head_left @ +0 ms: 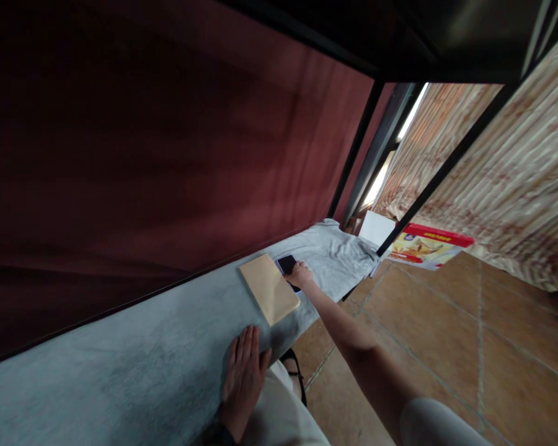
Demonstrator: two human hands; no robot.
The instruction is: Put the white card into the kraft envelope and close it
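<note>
My left hand point(245, 370) lies flat, palm down and fingers stretched, on the grey shelf surface point(158, 347), just short of a tan notebook or flat booklet point(268, 288). Beyond the booklet's far right edge is a smartphone point(286, 264) with a dark face and a pale rim, lying on the grey cloth. Reaching out across the right side, my right hand point(301, 275) has its fingers closed at the phone's right edge and covers part of it. The fingertips are small and partly hidden.
A dark red panel point(190, 148) backs the shelf. Black frame bars point(451, 167) rise at its far end. A crumpled grey cloth point(339, 248) covers that end. Past it are a red and yellow box point(430, 246), a white box point(376, 228) and a patterned curtain point(506, 179).
</note>
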